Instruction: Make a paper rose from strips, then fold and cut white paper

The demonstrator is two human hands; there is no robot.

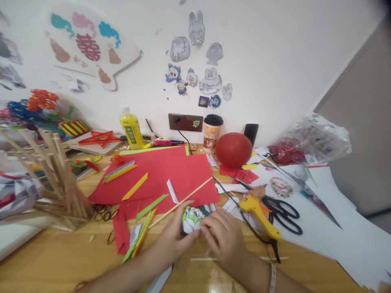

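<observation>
Near the middle of the table's front, my left hand (175, 232) is wrapped round a crumpled white and green paper ball (192, 219). My right hand (224, 236) touches the ball's right side, its thumb and index finger pinched together at the paper. Whether a small piece sits between those fingertips is too small to tell. Just beyond the ball, a thin wooden stick (183, 200) lies slantwise across red paper sheets (159, 162). Folded yellow, green and white strips (135, 186) rest on and before the red sheets.
Black-handled scissors (284, 215) and a yellow glue gun (259, 215) with its cable lie at right. A red balloon (233, 149), a lidded cup (213, 132) and a yellow bottle (132, 128) stand behind. Bundled wooden sticks (61, 183) rise at left; white paper (345, 228) spreads right.
</observation>
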